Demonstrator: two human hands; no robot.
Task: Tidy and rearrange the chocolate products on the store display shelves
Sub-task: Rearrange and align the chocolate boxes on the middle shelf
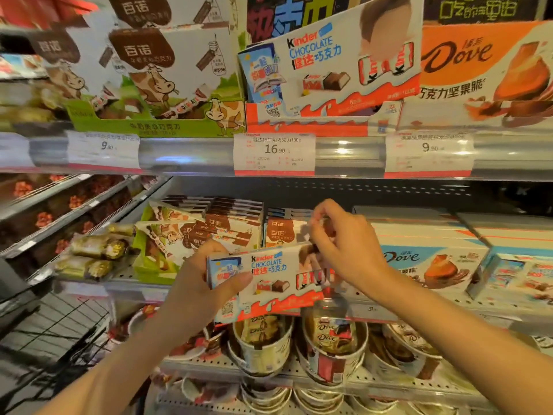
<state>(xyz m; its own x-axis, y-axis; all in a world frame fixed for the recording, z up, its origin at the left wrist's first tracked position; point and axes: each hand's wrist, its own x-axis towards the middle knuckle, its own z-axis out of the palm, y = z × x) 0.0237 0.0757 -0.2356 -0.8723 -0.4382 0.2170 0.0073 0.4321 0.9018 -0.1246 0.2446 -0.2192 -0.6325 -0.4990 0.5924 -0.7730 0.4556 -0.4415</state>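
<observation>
The Kinder chocolate box (269, 280), long axis nearly level and printed face toward the camera, is gripped at its left end by the left hand (203, 283) and pinched at its upper right by the right hand (344, 247), before the crowded middle shelf (419, 307).

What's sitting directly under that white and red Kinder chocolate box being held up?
Under the white and red Kinder chocolate box stand round paper tubs of Dove chocolates on a lower shelf. The box covers the tubs' back rims and the shelf edge behind.
</observation>
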